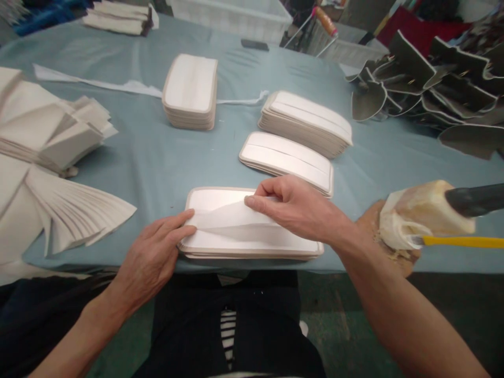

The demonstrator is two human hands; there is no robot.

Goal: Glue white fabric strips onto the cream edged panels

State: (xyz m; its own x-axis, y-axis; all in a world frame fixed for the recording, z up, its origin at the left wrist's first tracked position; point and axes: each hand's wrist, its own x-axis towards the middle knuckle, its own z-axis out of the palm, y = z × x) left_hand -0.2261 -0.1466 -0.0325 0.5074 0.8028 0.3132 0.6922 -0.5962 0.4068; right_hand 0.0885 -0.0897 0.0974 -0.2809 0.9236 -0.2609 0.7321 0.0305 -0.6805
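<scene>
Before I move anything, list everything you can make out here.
front stack: one, white with beige rim, near table edge
thin sheet: one, white, on front stack
slotted stacks: two, white and beige, beyond right hand
squarish stack: one, white and beige, farther left
cream sheets: many, cream, left
strip: white, both sides of squarish stack; count unclear
dark slab: one, far edge
dark pieces: several, grey, far right
container: one, yellowish, right
yellow stick: one, at container
table cover: one, blue-grey, beneath
background: cluttered, blurred
left hand: one, on front stack's left end
right hand: one, grip on thin sheet
</scene>
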